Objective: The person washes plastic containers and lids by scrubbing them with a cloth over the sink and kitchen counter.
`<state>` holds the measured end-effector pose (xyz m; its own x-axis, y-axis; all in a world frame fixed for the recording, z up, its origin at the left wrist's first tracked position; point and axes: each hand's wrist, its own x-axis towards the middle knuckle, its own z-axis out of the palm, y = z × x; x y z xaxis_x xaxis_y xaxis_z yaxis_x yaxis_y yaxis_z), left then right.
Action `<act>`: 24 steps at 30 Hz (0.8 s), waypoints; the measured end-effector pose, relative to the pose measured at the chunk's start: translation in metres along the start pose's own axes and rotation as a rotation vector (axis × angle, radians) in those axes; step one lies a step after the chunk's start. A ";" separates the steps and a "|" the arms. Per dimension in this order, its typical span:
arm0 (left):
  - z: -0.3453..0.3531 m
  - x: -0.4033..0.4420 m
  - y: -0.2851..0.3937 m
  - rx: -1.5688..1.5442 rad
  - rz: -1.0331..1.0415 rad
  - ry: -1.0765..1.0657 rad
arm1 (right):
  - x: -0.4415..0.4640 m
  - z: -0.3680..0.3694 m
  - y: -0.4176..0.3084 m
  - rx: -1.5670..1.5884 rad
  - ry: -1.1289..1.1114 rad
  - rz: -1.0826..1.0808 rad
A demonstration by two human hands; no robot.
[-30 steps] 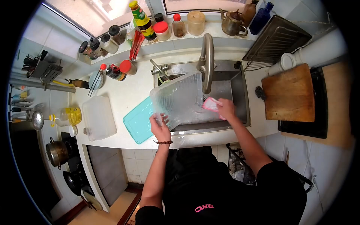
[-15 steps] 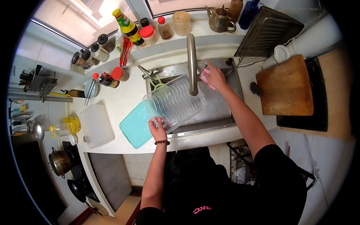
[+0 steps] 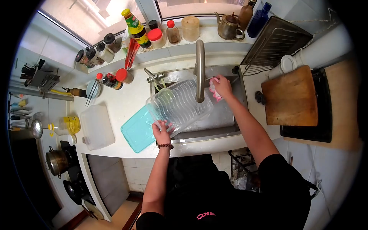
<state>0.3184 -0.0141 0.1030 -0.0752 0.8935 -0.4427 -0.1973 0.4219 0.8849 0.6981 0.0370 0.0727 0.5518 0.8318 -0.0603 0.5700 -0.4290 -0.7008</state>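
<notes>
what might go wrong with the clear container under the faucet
Only the left hand grips the clear container, as the right hand has the pink cloth, so it might slip into the sink. Lifting it could knock the faucet. A bump might push the turquoise lid off the counter, since its corner lies near the front edge.

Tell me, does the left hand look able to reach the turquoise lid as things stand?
Probably yes: the turquoise lid lies on the counter right beside the left hand, its left part uncovered. But that hand grips the clear container by its near edge, so it would likely need to let go first.
</notes>
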 end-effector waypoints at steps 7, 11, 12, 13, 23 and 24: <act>-0.009 0.008 -0.020 -0.026 -0.082 0.000 | 0.008 0.004 0.001 0.131 0.018 0.017; -0.018 0.018 -0.043 -0.135 -0.135 -0.007 | 0.007 -0.002 -0.013 0.074 0.027 0.053; -0.021 0.020 -0.047 -0.137 -0.133 -0.010 | 0.011 0.001 -0.009 0.060 -0.021 0.102; -0.024 0.024 -0.053 -0.107 -0.140 -0.023 | 0.019 0.009 0.002 0.047 -0.067 0.149; -0.069 0.021 -0.039 -0.228 -0.249 -0.033 | 0.024 0.032 0.030 0.658 -0.170 0.160; -0.082 0.023 -0.039 -0.216 -0.242 -0.012 | 0.027 0.051 0.058 0.683 -0.178 0.157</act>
<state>0.2439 -0.0226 0.0463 0.0107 0.7739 -0.6332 -0.4112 0.5807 0.7027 0.7147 0.0523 -0.0054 0.4556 0.8482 -0.2703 -0.0470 -0.2803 -0.9588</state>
